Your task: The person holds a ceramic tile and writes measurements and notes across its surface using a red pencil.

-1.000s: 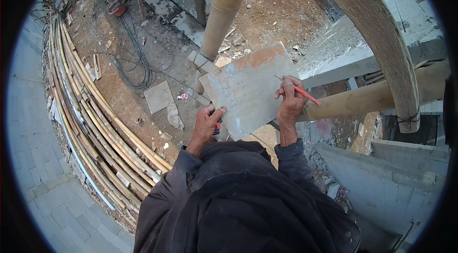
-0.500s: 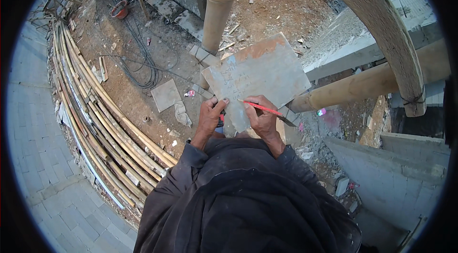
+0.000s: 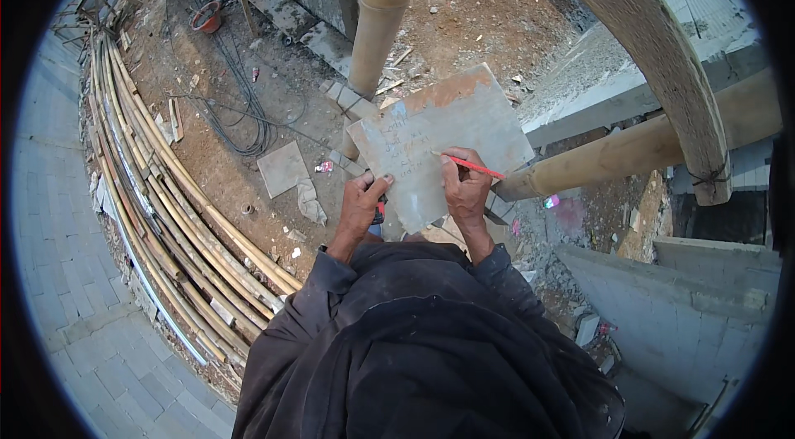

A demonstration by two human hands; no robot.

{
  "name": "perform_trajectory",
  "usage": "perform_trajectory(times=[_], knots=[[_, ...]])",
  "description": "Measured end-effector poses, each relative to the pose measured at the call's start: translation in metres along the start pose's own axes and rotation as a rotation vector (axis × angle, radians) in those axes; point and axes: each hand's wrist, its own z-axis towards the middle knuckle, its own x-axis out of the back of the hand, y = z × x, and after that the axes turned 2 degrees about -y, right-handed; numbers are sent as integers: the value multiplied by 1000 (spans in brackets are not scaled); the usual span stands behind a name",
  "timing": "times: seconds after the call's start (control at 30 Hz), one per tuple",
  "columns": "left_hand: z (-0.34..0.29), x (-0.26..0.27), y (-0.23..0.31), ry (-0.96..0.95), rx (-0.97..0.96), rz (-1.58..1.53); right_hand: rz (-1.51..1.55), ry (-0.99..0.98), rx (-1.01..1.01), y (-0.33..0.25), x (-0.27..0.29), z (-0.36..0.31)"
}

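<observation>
A flat grey board or tile, with reddish-brown dirt along its far edge and handwritten marks on its left half, lies tilted in front of me. Between the fingers of my right hand is a red pencil, its tip at the board's surface beside the writing. My left hand is closed at the board's left edge, the thumb against it. Under those fingers shows part of a small red-and-black object; its kind is hidden.
Thick bamboo poles stand beyond the board and run to the right, near a curved wooden plank. Long bamboo poles lie at left. Coiled cable, a broken tile and a red bucket are on the dirt.
My right hand and the pencil have moved up and to the right across the board. More handwriting shows uncovered. My left hand stays at the board's edge.
</observation>
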Motion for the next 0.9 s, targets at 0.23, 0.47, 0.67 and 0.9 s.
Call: perform_trajectory(times=[0.23,0.47,0.67,0.9], knots=[[-1,1,3,-10,16,21,66,31,-65,11,2,11],[1,3,-2,3,1,29,107,27,-93,-1,3,7],[3,5,-7,-12,4,20,45,-60,-9,-5,2,-10],[1,2,-4,-17,-14,-29,-9,-87,42,-6,4,-8]])
